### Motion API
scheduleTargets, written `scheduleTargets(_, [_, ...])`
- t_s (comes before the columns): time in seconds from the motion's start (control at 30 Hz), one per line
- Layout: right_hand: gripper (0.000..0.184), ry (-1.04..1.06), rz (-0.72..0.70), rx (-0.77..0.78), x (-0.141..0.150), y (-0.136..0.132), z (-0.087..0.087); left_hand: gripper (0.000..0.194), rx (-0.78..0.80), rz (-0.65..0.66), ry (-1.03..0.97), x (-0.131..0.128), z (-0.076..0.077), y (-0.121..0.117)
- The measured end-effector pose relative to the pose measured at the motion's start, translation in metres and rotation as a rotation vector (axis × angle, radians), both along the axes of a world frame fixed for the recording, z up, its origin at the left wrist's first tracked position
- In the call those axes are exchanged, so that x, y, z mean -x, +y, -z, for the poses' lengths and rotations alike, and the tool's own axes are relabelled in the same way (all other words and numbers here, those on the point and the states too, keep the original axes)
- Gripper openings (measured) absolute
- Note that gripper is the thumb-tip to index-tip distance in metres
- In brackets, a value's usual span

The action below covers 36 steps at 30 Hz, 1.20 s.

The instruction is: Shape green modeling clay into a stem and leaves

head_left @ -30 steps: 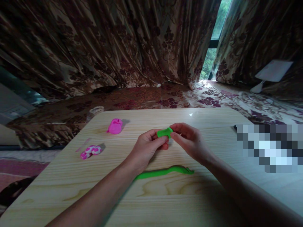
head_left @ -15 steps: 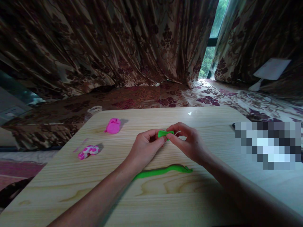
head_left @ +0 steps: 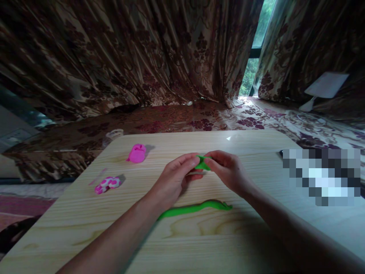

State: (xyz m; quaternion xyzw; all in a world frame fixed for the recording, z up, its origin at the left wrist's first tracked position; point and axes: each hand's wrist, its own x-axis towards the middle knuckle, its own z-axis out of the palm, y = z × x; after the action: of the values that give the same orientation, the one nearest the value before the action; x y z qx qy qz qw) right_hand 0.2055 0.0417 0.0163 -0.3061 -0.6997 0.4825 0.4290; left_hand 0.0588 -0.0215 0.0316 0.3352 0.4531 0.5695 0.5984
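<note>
Left hand (head_left: 174, 174) and right hand (head_left: 230, 170), nearly closed, pinch a small green piece (head_left: 202, 163), perhaps clay. A long green strip (head_left: 196, 208) lies on the pale wood-grained counter (head_left: 196, 247).

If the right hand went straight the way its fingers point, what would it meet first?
Beyond the green piece it pinches, most likely the left hand, though depth is hard to judge.

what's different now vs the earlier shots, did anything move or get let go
The left hand has shifted its thumb up onto the left end of the small green piece, covering more of it. Nothing was let go or newly picked up: the right hand still pinches the other end. The long green strip, pink lump and pink-and-white piece stayed put.
</note>
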Motion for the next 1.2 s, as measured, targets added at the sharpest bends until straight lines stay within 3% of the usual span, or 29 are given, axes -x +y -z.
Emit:
scheduleTargets(0.1, [0.017,0.060,0.010,0.124,0.002,0.004,0.003,0.030,0.109,0.130,-0.308,0.001,-0.005,0.003])
scheduleTargets(0.23, [0.020,0.135,0.078,0.152,0.005,0.006,0.007,0.027,0.140,0.158,-0.474,-0.004,-0.010,0.003])
scheduleTargets(0.33, [0.018,0.137,0.128,0.094,0.005,0.003,0.004,0.017,0.110,0.069,-0.503,-0.018,-0.007,-0.001])
scheduleTargets(0.47, [0.016,0.038,0.133,-0.046,0.002,0.002,0.002,0.015,0.100,-0.144,-0.547,-0.034,0.009,-0.004])
scheduleTargets(0.53, [0.015,0.025,0.109,-0.098,0.002,0.005,0.003,0.012,0.115,-0.253,-0.537,-0.038,0.015,-0.005])
scheduleTargets(0.6, [0.016,0.039,0.070,-0.105,0.002,0.009,0.004,0.012,0.112,-0.277,-0.499,-0.038,0.016,-0.008])
scheduleTargets(0.8, [0.022,0.085,-0.060,-0.089,0.000,0.010,-0.005,0.015,0.087,-0.236,-0.244,-0.033,-0.003,-0.019])
scheduleTargets(0.97, [0.023,0.095,-0.055,-0.123,-0.009,0.014,-0.014,0.013,0.079,-0.190,-0.098,-0.032,-0.015,-0.015])
scheduleTargets(1.2, [0.018,0.034,-0.064,-0.116,-0.010,0.024,-0.003,0.015,0.019,-0.091,0.010,-0.030,-0.017,0.004])
